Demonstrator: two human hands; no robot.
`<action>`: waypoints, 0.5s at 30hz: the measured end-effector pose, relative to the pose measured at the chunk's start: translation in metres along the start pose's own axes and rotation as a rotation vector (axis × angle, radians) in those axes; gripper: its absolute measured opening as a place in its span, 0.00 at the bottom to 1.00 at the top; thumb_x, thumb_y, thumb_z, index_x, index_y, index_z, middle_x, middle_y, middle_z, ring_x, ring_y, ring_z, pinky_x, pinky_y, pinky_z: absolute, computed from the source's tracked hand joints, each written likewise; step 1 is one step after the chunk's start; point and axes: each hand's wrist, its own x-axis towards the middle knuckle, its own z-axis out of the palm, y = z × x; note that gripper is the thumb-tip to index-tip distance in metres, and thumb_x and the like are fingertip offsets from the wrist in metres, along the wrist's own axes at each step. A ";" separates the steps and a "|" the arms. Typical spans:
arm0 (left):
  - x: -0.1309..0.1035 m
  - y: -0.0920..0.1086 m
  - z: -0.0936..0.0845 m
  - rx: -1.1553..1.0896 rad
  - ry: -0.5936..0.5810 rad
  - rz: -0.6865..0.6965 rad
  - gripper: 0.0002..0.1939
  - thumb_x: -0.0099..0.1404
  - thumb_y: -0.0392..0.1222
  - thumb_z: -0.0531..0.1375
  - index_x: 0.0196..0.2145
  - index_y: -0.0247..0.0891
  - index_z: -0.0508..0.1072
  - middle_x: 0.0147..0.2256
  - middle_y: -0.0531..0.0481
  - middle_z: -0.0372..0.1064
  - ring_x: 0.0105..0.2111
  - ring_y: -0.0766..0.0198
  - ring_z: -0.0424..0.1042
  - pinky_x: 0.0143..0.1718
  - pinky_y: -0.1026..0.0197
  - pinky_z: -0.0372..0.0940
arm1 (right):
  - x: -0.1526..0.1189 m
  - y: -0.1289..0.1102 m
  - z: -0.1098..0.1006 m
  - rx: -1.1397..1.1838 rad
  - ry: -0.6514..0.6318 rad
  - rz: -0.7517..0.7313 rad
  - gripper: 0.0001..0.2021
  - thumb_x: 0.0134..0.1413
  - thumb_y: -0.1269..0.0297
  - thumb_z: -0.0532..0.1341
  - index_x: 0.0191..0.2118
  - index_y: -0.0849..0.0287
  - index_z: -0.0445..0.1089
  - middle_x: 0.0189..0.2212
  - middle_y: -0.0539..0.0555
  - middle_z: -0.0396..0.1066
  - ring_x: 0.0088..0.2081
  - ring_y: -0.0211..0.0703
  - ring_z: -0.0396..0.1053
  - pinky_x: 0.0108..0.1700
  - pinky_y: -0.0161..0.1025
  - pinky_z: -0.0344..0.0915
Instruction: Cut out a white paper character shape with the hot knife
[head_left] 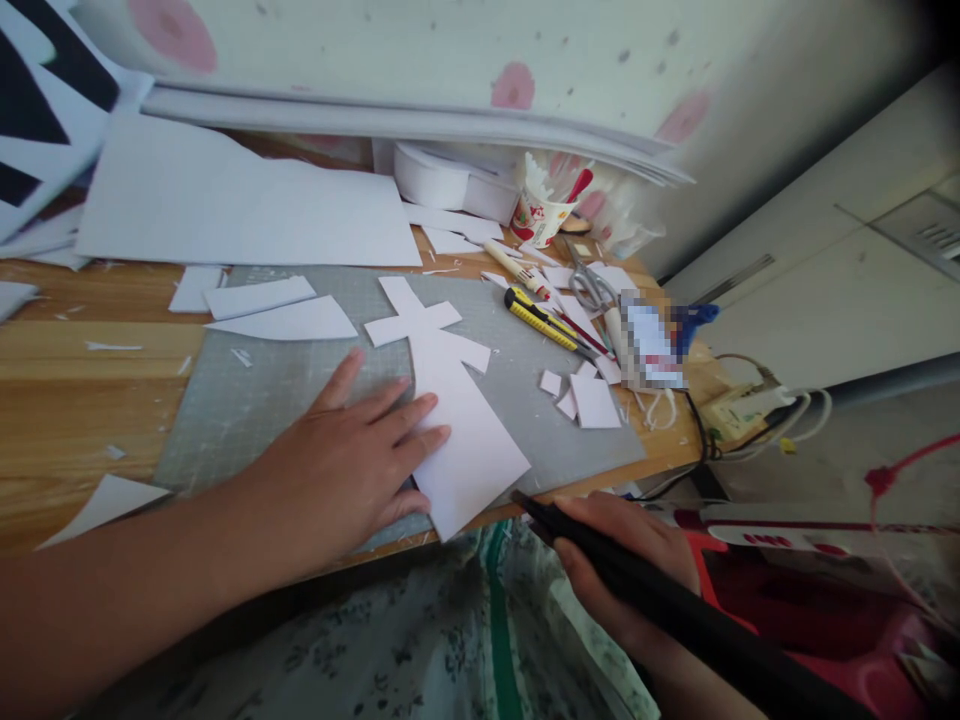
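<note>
Head view | white cutout [469, 430] | edge under left fingers [412, 413]

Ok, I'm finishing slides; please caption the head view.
Left hand laid over the edge of a white cut-out on a grey mat, right hand gripping a black tool.

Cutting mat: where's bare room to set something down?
Left: between the white strips and the left hand, bar shavings. Right: a smaller patch between the white cutout and the small scraps. Crowded: around the yellow cutter and scissors.
</note>
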 end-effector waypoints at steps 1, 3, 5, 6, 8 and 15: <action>-0.001 -0.001 0.000 -0.013 -0.004 0.012 0.22 0.64 0.51 0.65 0.54 0.41 0.75 0.58 0.38 0.71 0.58 0.39 0.68 0.65 0.26 0.44 | -0.004 0.001 -0.002 -0.005 0.057 0.007 0.18 0.52 0.71 0.67 0.49 0.48 0.75 0.35 0.51 0.80 0.32 0.47 0.79 0.34 0.40 0.76; -0.002 -0.002 0.001 -0.033 -0.013 0.034 0.23 0.66 0.53 0.63 0.55 0.41 0.74 0.60 0.37 0.69 0.60 0.41 0.67 0.66 0.32 0.48 | -0.011 0.003 -0.005 0.039 0.235 0.075 0.15 0.52 0.68 0.68 0.47 0.49 0.77 0.36 0.53 0.80 0.34 0.48 0.79 0.36 0.41 0.76; -0.003 -0.004 0.003 -0.036 -0.013 0.043 0.28 0.64 0.57 0.64 0.57 0.41 0.72 0.62 0.35 0.66 0.61 0.40 0.66 0.65 0.33 0.51 | -0.011 0.005 -0.001 0.209 0.374 0.224 0.12 0.52 0.63 0.69 0.44 0.51 0.78 0.37 0.55 0.80 0.36 0.50 0.79 0.37 0.43 0.76; -0.003 -0.005 0.004 -0.031 -0.009 0.037 0.31 0.63 0.58 0.65 0.58 0.40 0.72 0.62 0.33 0.65 0.61 0.39 0.66 0.64 0.33 0.52 | -0.009 0.005 0.004 0.326 0.397 0.312 0.11 0.52 0.60 0.69 0.43 0.52 0.78 0.36 0.55 0.80 0.35 0.50 0.78 0.34 0.43 0.75; -0.003 -0.007 0.005 -0.015 0.006 -0.009 0.33 0.61 0.59 0.65 0.58 0.38 0.72 0.61 0.29 0.65 0.59 0.35 0.67 0.63 0.32 0.54 | 0.001 0.004 0.016 0.536 0.388 0.455 0.12 0.52 0.55 0.69 0.42 0.53 0.78 0.31 0.54 0.79 0.29 0.47 0.76 0.27 0.39 0.72; 0.000 -0.009 0.005 -0.174 0.049 -0.146 0.21 0.65 0.48 0.63 0.53 0.38 0.76 0.54 0.35 0.74 0.56 0.37 0.70 0.63 0.30 0.52 | 0.032 -0.008 0.051 0.493 0.357 0.565 0.18 0.49 0.52 0.70 0.44 0.53 0.78 0.33 0.53 0.78 0.32 0.46 0.74 0.36 0.41 0.71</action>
